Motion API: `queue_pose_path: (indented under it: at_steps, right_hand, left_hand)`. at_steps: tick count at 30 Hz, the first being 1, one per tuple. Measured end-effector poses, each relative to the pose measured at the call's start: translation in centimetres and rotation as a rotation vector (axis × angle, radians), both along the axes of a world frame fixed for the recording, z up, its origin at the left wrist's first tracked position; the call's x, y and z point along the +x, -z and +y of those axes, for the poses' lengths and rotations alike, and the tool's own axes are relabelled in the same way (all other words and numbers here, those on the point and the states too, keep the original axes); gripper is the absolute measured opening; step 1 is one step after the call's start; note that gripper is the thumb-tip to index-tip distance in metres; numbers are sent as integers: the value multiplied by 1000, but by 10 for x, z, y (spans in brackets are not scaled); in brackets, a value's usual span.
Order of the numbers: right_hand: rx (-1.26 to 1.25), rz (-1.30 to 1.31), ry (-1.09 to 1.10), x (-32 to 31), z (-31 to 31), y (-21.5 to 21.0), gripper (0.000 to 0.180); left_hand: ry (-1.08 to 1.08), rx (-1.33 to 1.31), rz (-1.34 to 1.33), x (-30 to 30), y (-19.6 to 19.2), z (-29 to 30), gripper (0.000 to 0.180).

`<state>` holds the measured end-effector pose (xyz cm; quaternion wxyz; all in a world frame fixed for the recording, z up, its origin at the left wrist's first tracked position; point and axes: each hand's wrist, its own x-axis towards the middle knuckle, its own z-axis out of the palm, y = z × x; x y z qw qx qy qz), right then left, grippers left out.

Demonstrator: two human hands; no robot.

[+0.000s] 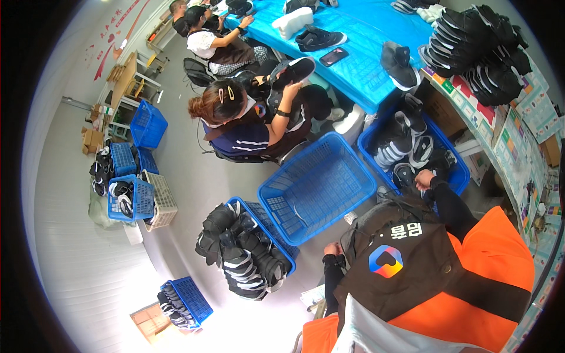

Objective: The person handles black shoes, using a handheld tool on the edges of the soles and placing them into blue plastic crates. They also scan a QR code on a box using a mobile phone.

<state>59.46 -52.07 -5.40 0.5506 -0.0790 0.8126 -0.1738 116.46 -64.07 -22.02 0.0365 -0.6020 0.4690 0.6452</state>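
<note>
My right hand (424,179) reaches into a blue plastic basket (463,182) at the right. Its fingers are curled at the edge of a black sneaker (404,175). Around it in the basket lie several black shoes with white soles, among them a grey-and-white sneaker (421,151). Low beside my dark apron is my left hand (333,249), close to an empty blue basket (273,226); its fingers are too small and partly hidden to read.
A blue-covered table (365,67) holds shoes and a phone (334,56). Black shoes pile on a right-hand table (471,47) and in a basket (244,253) at left. A seated co-worker (253,117) handles a shoe (294,72). More baskets (130,197) stand by the wall.
</note>
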Motion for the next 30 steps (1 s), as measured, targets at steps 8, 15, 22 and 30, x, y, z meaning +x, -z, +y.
queue_pose_path:
  at_steps: [8,15,22,30]
  right_hand:
    - [-28,-7,13,-4,6,11,32]
    - [-32,-4,15,-7,12,16,31]
    - [-15,18,-23,-9,4,9,31]
    - [-26,34,21,1,3,-3,30]
  left_hand:
    - [-312,332,25,-5,-18,-8,21]
    - [-423,326,23,-13,-26,-3,32]
    - [-387,329,-7,-11,-22,-1,27]
    - [-347,335,-53,-19,-38,-7,22]
